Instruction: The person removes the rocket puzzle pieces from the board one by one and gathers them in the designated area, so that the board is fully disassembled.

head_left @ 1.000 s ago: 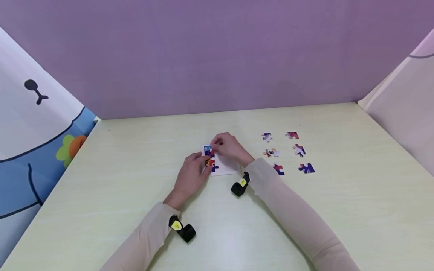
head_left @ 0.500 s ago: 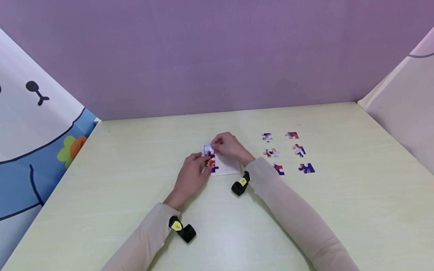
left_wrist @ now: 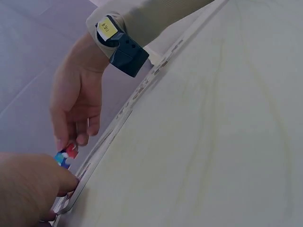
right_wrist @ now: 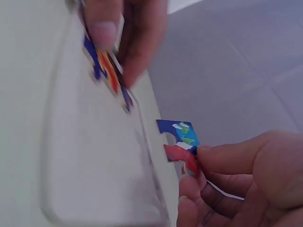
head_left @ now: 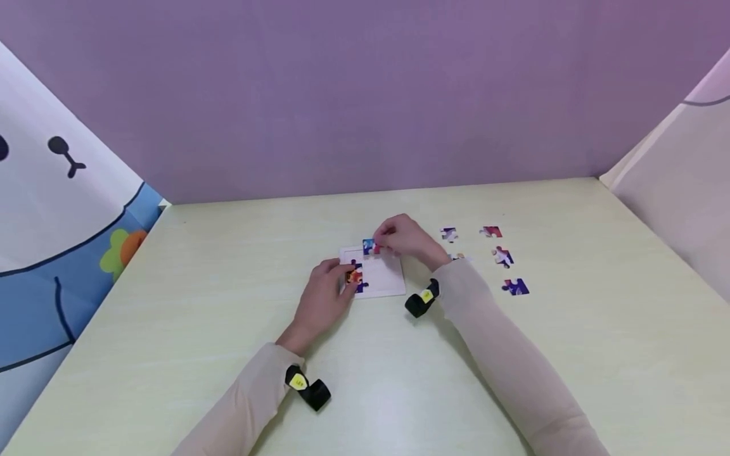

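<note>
My right hand pinches a puzzle piece between thumb and fingers. This blue and red piece is raised over the far edge of a white puzzle board. My left hand grips the board's left side, its thumb and fingertips around an orange and dark-blue piece lying there. From the right wrist, that piece shows lying along the board's side, partly covered by the left thumb and fingers. The left wrist view shows the held piece beyond my left hand.
Several loose puzzle pieces lie to the right on the pale table, including a red one and a purple one. Another piece is partly covered by the right wrist. A purple backdrop stands behind the table.
My right hand has lifted the blue and red piece off the board's far left corner and moved it right and away. Its sleeve now hides a loose piece. My left hand stays put.
</note>
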`<state>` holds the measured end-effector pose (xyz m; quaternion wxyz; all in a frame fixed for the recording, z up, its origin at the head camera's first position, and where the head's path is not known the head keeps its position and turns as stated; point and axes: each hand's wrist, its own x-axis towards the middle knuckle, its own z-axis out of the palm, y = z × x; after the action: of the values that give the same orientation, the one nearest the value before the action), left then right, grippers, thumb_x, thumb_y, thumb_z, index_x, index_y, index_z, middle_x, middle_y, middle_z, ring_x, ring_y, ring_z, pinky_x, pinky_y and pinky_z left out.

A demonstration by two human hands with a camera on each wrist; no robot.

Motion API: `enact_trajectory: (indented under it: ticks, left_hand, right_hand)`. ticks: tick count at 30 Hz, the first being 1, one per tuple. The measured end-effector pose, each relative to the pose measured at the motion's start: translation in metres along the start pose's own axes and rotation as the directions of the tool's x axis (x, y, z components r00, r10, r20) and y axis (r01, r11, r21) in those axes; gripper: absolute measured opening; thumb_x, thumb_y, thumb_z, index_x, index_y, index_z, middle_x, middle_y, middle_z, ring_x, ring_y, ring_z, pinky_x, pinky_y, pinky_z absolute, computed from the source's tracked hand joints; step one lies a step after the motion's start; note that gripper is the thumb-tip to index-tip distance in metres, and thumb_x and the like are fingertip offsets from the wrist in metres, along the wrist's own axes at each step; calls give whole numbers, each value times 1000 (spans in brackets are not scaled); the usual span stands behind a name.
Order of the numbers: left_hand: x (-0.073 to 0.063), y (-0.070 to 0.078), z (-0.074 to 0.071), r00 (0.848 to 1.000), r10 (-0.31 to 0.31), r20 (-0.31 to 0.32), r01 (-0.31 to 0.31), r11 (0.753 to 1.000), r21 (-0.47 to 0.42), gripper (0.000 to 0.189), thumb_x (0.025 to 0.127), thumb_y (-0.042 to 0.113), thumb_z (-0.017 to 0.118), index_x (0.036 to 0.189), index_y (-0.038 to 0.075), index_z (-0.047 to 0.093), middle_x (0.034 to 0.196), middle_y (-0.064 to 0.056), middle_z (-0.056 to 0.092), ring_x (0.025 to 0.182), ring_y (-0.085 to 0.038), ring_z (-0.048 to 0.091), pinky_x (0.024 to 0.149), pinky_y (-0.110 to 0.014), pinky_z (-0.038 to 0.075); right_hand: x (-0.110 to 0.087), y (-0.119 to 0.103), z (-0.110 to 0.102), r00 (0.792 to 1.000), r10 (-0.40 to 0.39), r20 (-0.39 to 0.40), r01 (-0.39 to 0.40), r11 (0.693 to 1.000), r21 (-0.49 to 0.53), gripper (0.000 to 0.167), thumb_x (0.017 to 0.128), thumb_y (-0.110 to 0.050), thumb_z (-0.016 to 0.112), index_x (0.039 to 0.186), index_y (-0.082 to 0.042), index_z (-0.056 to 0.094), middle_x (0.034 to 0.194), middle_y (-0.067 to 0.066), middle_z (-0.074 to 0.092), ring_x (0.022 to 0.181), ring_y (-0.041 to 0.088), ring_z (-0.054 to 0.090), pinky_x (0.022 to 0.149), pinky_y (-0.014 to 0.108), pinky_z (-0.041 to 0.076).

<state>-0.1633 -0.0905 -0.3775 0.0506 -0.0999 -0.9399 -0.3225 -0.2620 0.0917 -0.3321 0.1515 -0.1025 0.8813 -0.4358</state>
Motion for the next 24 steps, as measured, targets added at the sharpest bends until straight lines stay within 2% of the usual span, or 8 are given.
enact_trajectory:
  ticks: [7,13,18,24]
  left_hand:
    - [2,0,3,1000,28,-5,-28,999,18,37,93,21,60,127,5,59,144,-14,47,135,-33,39,111,-47,33]
    - [1,2,3,999,37,0,-37,999,29,36,94,20,59,127,6,59,142,-13,50,134,-32,40,111,-46,33]
    - [2,2,1,999,37,-2,-37,999,26,36,94,20,58,127,6,59,143,-13,48,135,-31,39,111,-46,33]
    - [2,2,0,999,37,0,-37,999,27,37,94,20,58,127,6,59,143,-13,48,136,-31,38,111,-47,32]
  right_hand:
    - [-4,18,-37,998,24,-50,-28,996,-87,21,95,-14,56,110,-1,66,97,11,65,78,17,54,66,24,48]
    - [-8,31,-59,993,57,-100,-70,990,-126,23,97,-14,54,112,-2,65,102,13,64,85,21,54,71,27,47]
    - [-8,36,-68,987,81,-141,-102,983,-152,24,97,-16,53,113,-4,65,104,12,62,87,23,52,74,30,47]
    - [-6,37,-67,985,92,-143,-114,981,-157,23,97,-15,54,111,-3,67,102,11,61,86,22,49,73,28,42]
